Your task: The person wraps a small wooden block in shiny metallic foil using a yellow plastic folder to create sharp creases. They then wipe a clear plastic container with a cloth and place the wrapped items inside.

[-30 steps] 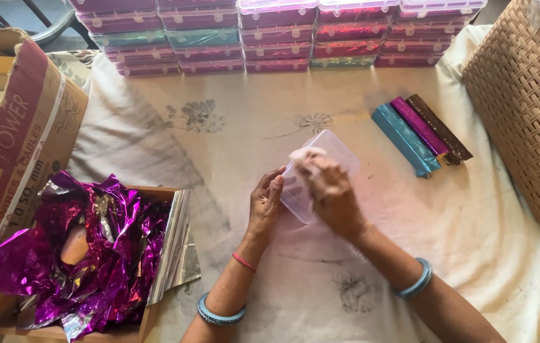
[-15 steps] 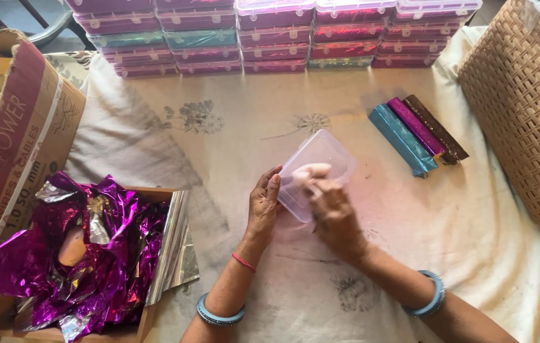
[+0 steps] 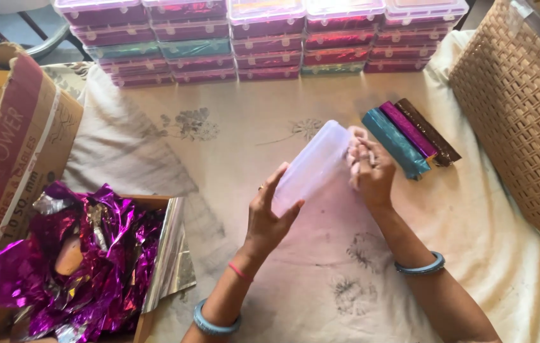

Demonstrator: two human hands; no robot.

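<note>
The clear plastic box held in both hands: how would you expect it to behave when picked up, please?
The clear plastic box probably stays stiff: it keeps its shape between the left hand and right hand. It looks thin-walled, so likely light. Its smooth surface may be slippery.

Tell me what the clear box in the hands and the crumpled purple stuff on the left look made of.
The clear box looks like thin translucent plastic: the cloth shows faintly through it. The crumpled purple sheets look like metallic foil, likely plastic-backed: sharp creases and mirror-like glints.

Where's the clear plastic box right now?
In the head view, the clear rectangular plastic box is held tilted above the cloth at centre, between the left hand and right hand, left of the three foil-wrapped bars.
</note>
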